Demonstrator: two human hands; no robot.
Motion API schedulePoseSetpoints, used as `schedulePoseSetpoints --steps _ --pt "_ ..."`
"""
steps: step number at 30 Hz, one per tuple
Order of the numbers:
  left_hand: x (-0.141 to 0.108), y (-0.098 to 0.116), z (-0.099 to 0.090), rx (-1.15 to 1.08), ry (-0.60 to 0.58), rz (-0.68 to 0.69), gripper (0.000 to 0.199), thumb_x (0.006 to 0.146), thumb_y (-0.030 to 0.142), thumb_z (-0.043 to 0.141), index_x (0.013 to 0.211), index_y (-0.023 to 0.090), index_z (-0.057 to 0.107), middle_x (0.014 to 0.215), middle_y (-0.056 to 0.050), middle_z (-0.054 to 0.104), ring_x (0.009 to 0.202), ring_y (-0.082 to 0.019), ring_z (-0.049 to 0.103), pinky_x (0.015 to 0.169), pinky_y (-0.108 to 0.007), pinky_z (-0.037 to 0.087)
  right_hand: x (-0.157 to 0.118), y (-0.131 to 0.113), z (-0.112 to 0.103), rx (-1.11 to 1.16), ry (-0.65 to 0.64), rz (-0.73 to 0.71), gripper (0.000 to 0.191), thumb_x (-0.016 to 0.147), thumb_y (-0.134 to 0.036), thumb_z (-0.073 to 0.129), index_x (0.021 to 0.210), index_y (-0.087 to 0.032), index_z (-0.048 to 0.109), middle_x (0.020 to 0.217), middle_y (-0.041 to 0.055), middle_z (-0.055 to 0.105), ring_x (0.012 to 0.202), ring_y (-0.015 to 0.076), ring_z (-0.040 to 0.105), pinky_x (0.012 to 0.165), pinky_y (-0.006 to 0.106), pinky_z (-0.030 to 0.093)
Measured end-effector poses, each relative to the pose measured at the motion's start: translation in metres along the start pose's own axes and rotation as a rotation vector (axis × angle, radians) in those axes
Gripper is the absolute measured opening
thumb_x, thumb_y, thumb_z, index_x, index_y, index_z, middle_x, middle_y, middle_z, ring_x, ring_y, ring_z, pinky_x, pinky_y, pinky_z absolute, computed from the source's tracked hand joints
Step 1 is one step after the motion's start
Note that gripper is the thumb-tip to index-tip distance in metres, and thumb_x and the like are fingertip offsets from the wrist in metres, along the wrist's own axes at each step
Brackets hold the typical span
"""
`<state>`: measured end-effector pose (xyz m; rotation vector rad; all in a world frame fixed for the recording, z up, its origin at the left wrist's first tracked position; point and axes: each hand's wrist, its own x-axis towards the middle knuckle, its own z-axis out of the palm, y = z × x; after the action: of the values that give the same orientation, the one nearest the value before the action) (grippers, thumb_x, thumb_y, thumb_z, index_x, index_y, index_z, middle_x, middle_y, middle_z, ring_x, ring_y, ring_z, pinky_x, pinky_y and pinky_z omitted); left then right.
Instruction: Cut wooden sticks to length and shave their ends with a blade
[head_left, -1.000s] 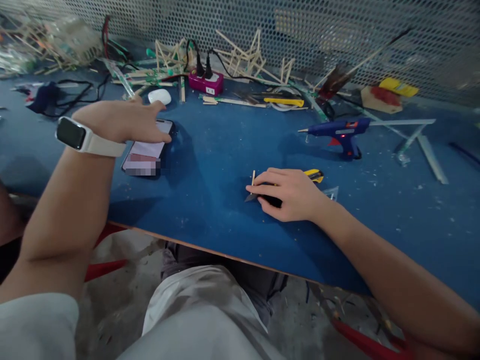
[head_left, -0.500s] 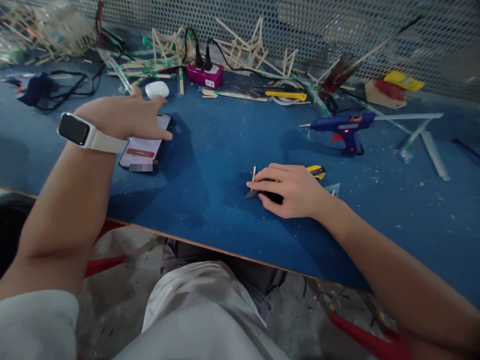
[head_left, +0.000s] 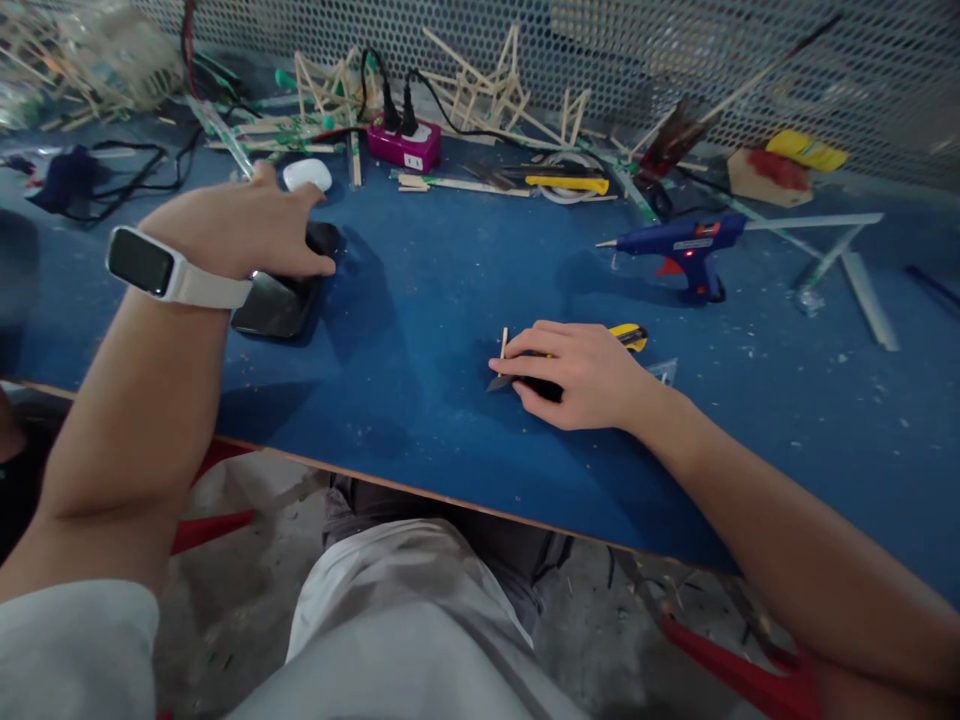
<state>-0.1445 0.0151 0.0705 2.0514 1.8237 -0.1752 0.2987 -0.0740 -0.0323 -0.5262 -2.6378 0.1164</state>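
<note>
My left hand (head_left: 240,220), wearing a watch (head_left: 141,262), spreads its fingers over a black phone (head_left: 274,305) lying on the blue table. The thumb reaches the phone's right edge, and the screen is dark. Just beyond the fingers sits a white earbud case (head_left: 307,176). My right hand (head_left: 581,375) rests on the table, closed around a utility knife (head_left: 628,337); the blade pokes out to the left and the yellow handle end to the right. A short wooden stick (head_left: 504,345) stands up by the fingertips, its lower part hidden by them.
A blue glue gun (head_left: 686,250) with its red light on lies at the right. Along the back are a purple power adapter (head_left: 405,148) with two plugs, a yellow-handled cutter (head_left: 568,185), and stick frames (head_left: 487,95) against a perforated metal panel (head_left: 645,70). The table's front edge (head_left: 420,490) is near my lap.
The phone's screen was lit and is now dark. Both hands hold nearly the same places; the whole view has shifted slightly.
</note>
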Motion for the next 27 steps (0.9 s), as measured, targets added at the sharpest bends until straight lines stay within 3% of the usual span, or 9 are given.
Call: schedulePoseSetpoints --steps 1,2,3,5,6,10,17,20,27 --pt "-0.004 0.011 0.002 0.117 0.061 0.039 0.132 0.098 0.107 0.079 0.205 0.041 0.039 0.2 -0.011 0.042 0.171 -0.065 0.05 0.148 -0.086 0.036 0.0 0.0 0.0 -0.001 0.0 -0.002 0.03 0.12 -0.023 0.071 0.14 -0.025 0.093 0.129 0.0088 0.094 0.108 0.026 0.088 0.088 0.041 0.072" --pt "-0.006 0.026 0.007 0.203 0.11 0.162 0.109 0.116 0.089 0.064 0.204 0.027 0.042 0.195 -0.018 0.045 0.161 -0.058 0.061 0.143 -0.079 0.046 0.0 0.0 0.0 -0.002 0.001 -0.007 0.03 0.121 -0.023 0.071 0.14 -0.024 0.093 0.129 0.0089 0.094 0.109 0.0259 0.088 0.088 0.041 0.072" --pt "-0.006 0.042 0.014 0.22 0.134 0.266 0.09 0.125 0.067 0.054 0.201 0.02 0.047 0.196 -0.021 0.045 0.157 -0.052 0.064 0.141 -0.072 0.05 0.0 0.0 -0.001 -0.003 0.002 -0.012 0.03 0.121 -0.024 0.07 0.14 -0.024 0.093 0.128 0.009 0.094 0.108 0.0259 0.088 0.088 0.041 0.072" --pt "0.0 0.076 0.033 0.208 0.11 0.484 0.064 0.122 0.041 0.053 0.181 0.027 0.072 0.188 -0.013 0.061 0.151 -0.037 0.069 0.134 -0.053 0.055 0.001 -0.001 -0.002 -0.004 0.008 -0.024 0.028 0.121 -0.023 0.07 0.137 -0.022 0.094 0.128 0.0096 0.094 0.107 0.0262 0.088 0.087 0.041 0.073" --pt "0.005 0.091 0.045 0.187 0.05 0.704 0.056 0.122 0.035 0.053 0.169 0.023 0.08 0.174 -0.016 0.073 0.147 -0.036 0.072 0.129 -0.051 0.056 0.001 -0.002 -0.003 -0.005 0.013 -0.028 0.028 0.121 -0.022 0.071 0.136 -0.021 0.094 0.128 0.0099 0.094 0.106 0.0263 0.088 0.086 0.041 0.073" --pt "0.02 0.126 0.084 0.067 0.066 1.019 0.039 0.126 0.03 0.055 0.143 0.026 0.09 0.148 -0.014 0.085 0.129 -0.033 0.077 0.114 -0.048 0.058 0.003 -0.006 -0.007 -0.006 0.023 -0.024 0.026 0.121 -0.02 0.071 0.131 -0.022 0.095 0.127 0.0088 0.095 0.106 0.026 0.089 0.088 0.041 0.073" --pt "0.019 0.117 0.11 -0.052 0.177 1.091 0.039 0.132 0.033 0.053 0.145 0.027 0.089 0.152 -0.016 0.082 0.129 -0.035 0.075 0.118 -0.052 0.058 0.007 -0.013 -0.012 0.008 0.035 -0.031 0.022 0.12 -0.016 0.074 0.128 -0.023 0.093 0.125 0.0064 0.096 0.104 0.0249 0.088 0.088 0.041 0.074" --pt "0.022 0.114 0.116 -0.088 0.182 1.141 0.033 0.132 0.035 0.055 0.125 0.025 0.085 0.155 -0.016 0.081 0.131 -0.034 0.076 0.12 -0.052 0.057 0.007 -0.014 -0.014 -0.001 0.03 -0.036 0.022 0.12 -0.016 0.074 0.131 -0.022 0.093 0.128 0.0063 0.097 0.102 0.024 0.087 0.087 0.04 0.075" --pt "0.016 0.118 0.111 -0.347 0.054 1.08 0.015 0.127 0.027 0.061 0.121 0.027 0.075 0.113 -0.003 0.085 0.103 -0.025 0.078 0.106 -0.044 0.053 0.001 -0.012 -0.016 -0.004 0.013 -0.044 0.035 0.118 -0.011 0.077 0.149 -0.023 0.088 0.131 0.0064 0.097 0.105 0.0233 0.089 0.092 0.041 0.078"
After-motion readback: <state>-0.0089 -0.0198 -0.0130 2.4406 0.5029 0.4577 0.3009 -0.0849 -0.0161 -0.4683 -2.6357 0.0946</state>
